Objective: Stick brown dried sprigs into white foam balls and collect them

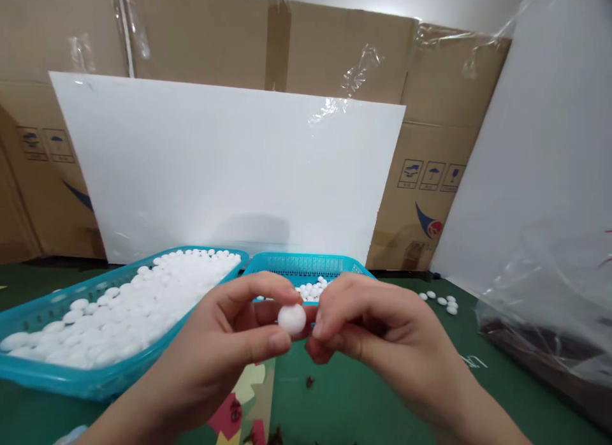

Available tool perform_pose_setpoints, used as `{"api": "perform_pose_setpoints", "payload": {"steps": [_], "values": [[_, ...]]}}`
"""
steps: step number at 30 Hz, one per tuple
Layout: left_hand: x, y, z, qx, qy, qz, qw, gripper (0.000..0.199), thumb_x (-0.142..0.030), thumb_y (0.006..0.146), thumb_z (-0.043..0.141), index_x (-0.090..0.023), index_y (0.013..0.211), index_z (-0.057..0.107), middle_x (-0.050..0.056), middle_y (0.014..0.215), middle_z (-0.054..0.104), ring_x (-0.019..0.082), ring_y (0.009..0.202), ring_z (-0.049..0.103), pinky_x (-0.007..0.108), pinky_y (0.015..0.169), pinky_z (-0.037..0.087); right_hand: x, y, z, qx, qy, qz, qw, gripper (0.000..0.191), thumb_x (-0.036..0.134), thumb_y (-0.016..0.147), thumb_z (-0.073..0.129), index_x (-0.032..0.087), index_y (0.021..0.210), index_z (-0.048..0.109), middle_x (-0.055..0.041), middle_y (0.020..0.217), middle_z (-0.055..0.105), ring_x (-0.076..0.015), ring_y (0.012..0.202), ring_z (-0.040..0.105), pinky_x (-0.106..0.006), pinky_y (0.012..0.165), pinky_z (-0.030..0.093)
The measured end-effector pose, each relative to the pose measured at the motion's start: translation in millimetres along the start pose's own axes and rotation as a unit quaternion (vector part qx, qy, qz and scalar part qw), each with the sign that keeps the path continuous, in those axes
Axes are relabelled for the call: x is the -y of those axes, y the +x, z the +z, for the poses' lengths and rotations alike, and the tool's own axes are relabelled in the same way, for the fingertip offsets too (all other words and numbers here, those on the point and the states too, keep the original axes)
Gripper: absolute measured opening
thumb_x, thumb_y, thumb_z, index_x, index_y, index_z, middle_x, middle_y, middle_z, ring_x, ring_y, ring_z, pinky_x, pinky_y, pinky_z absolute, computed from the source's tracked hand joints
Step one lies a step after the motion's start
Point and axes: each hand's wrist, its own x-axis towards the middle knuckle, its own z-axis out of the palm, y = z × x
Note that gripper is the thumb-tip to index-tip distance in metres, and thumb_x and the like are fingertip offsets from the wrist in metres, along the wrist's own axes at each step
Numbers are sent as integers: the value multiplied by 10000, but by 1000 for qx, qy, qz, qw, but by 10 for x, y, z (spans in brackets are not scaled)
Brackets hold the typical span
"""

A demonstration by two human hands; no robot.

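Observation:
A small white ball [292, 319], smooth and foam-like, is pinched between the thumb and fingers of my left hand [222, 333]. Close on its right side, my right hand [387, 317] has its fingertips pressed together. Whatever those fingertips hold, if anything, is hidden. Beyond both hands stands a turquoise plastic basket [301, 264] with some white balls in it, partly covered by my fingers. To the left, a larger turquoise basket [109, 373] is heaped with similar white balls.
Several loose white balls [451, 303] lie on the green tabletop [373, 400] at right. Clear plastic [549, 317] covers something dark at the far right. Cut paper [251, 381] and small brown bits [310, 382] lie below my hands. A white board [248, 171] leans against cardboard boxes [329, 50].

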Motion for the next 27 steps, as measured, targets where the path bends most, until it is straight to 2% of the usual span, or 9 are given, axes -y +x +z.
{"api": "perform_pose_setpoints", "payload": {"steps": [7,15,21,27], "values": [[22,12,8,-9,52,39,998,215,-45,564,550,-242,635,602,-64,634,580,52,587,524,107,520,437,-23,10,55,-21,108,26,994,259,-56,589,458,186,647,529,41,614,509,-25,548,505,-84,533,426],[25,-12,1,-35,60,55,996,204,-51,538,577,-240,610,606,-63,646,583,53,570,523,108,502,449,-39,16,35,-18,-2,-11,1000,222,-13,628,410,197,685,455,32,608,471,-50,524,464,-137,513,422],[18,-5,9,-21,67,69,995,227,-33,520,584,-240,609,609,-55,649,569,55,591,521,101,506,456,-34,-10,51,-10,-7,-5,1000,234,-19,634,393,205,684,437,29,604,479,-64,567,502,-145,531,437],[-24,-20,39,-42,135,93,986,264,-8,509,576,-253,599,615,-44,615,568,66,562,519,110,480,460,-15,-20,52,0,-29,-25,999,215,-6,654,382,199,703,425,32,609,470,-51,587,484,-119,544,407]]}}
